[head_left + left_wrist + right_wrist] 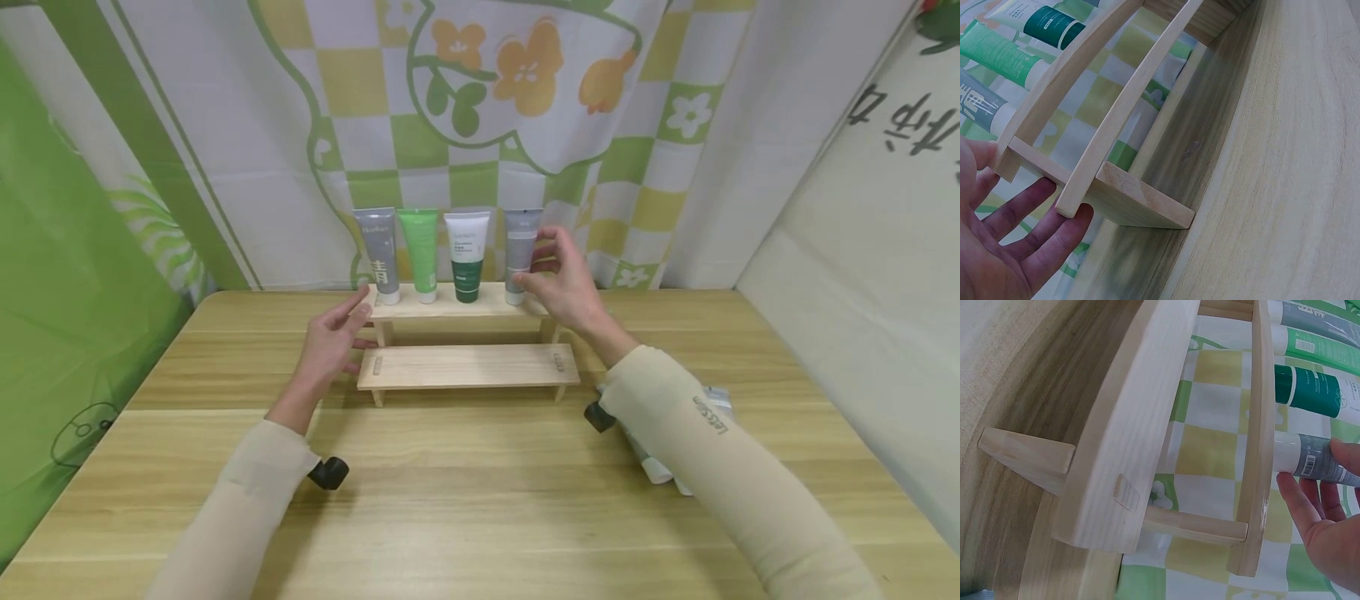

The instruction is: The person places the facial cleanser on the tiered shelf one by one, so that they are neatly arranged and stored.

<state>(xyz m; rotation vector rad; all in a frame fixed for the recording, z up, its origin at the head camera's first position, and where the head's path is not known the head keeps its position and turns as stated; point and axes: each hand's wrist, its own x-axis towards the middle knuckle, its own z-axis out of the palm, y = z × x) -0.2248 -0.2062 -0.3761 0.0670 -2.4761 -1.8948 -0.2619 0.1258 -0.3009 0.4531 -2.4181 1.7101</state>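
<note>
A two-tier wooden stand (468, 367) is on the table. Four is avoided here: several squeeze tubes stand cap-down along its upper shelf. From the left come a dark grey tube (377, 250), a green tube (420, 254) and a white-and-dark-green tube (467, 250). At the right end my right hand (562, 279) pinches a grey tube (519, 250) between thumb and fingers, its white cap at the shelf. My left hand (1010, 231) is at the stand's left end, thumb by the upper shelf's corner, loosely bent fingers by the side panel and lower shelf end.
More tubes (656, 468) lie on the table (465, 517), partly hidden under my right forearm. A patterned curtain (420, 150) hangs right behind the stand. A green cloth (67, 275) is at the left and a pale wall (862, 275) at the right.
</note>
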